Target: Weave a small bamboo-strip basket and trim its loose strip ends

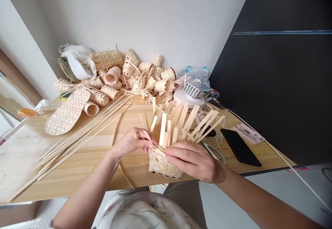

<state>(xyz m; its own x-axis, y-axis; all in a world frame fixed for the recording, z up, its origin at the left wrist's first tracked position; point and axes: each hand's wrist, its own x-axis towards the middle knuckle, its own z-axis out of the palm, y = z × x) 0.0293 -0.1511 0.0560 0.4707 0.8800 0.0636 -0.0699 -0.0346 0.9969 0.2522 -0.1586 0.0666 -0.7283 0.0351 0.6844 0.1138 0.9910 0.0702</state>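
A small half-woven bamboo basket [161, 165] with many loose upright strips sits at the near edge of the wooden table [85, 159]. My left hand [135, 140] pinches a thin strip at the basket's left rim, fingers closed. My right hand [193, 159] wraps round the basket's right side and front, fingers curled against the weave. The upright strips [181, 121] fan out above both hands.
A heap of finished small woven baskets [135, 76] lies at the back by the wall, with a flat woven mat [67, 111] and long bamboo strips [85, 132] to the left. A black phone [240, 146] and a tape roll [217, 153] lie on the right. White plastic bag [77, 61] at back left.
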